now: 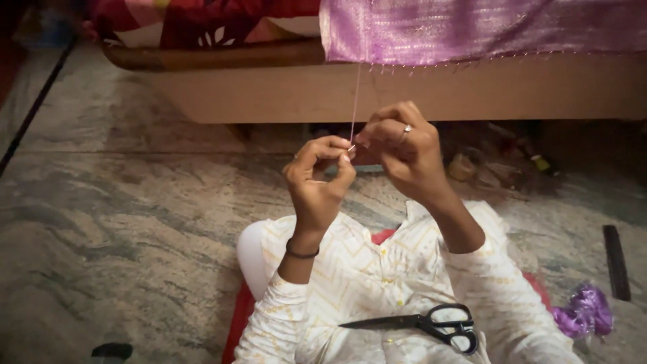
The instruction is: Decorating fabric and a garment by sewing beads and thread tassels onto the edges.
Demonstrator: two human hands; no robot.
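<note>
A thin pale thread hangs straight down from the fringed lower edge of a purple shimmering cloth, which is draped over the side of a bed at the far side of the scene. The lower end of the thread meets both hands where their fingertips come together, just below the bed's edge.

The left hand has its thumb and forefinger curled into a ring, the tips pinched together on the thread's end; whether a needle is there too is too small to tell. The right hand, wearing a ring, is just beside it on the right, its grip also closed, fingertips pressed to the same spot, touching the left hand's fingertips.

Black-handled scissors lie on the person's lap, near and to the right, blades closed and pointing left, well apart from the hands. A bunch of purple material lies on the floor at the near right, beside a dark flat bar. The stone floor stretches wide to the left; clutter sits in the shadow under the bed to the right.
</note>
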